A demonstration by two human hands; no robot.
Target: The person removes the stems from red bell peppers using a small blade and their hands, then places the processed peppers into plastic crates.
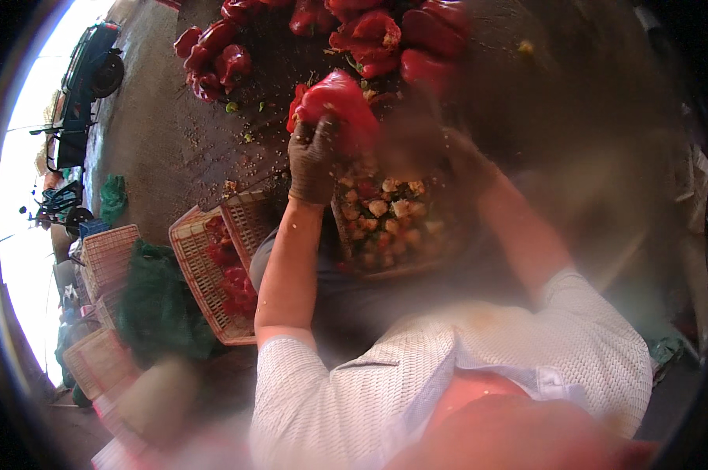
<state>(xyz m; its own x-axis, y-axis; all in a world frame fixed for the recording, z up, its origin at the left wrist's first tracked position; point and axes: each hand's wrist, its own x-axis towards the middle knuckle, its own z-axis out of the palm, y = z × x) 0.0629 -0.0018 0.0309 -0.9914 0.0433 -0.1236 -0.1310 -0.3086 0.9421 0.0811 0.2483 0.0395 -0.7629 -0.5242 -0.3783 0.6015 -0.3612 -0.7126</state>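
My left hand (pixel 311 167), in a dark glove, grips a large red bell pepper (pixel 341 103) above the near part of a dark table (pixel 204 141). Close to the pepper's right side is my right hand (pixel 415 141). A smear on the view blurs it, so its fingers and anything in them cannot be made out. Below both hands, in front of my lap, stands a crate (pixel 409 272) holding many pale pepper cores (pixel 378 208) with seeds and green stems. Loose seeds and green stem bits are strewn over the tabletop left of the pepper.
Red peppers (pixel 362 41) are heaped at the table's far side, with a smaller cluster (pixel 215 61) to the left. A plastic basket (pixel 183 244) with red pepper pieces stands by my left arm. Green netting (pixel 160 299) and more baskets (pixel 110 255) lie farther left; a vehicle (pixel 80 94) is beyond.
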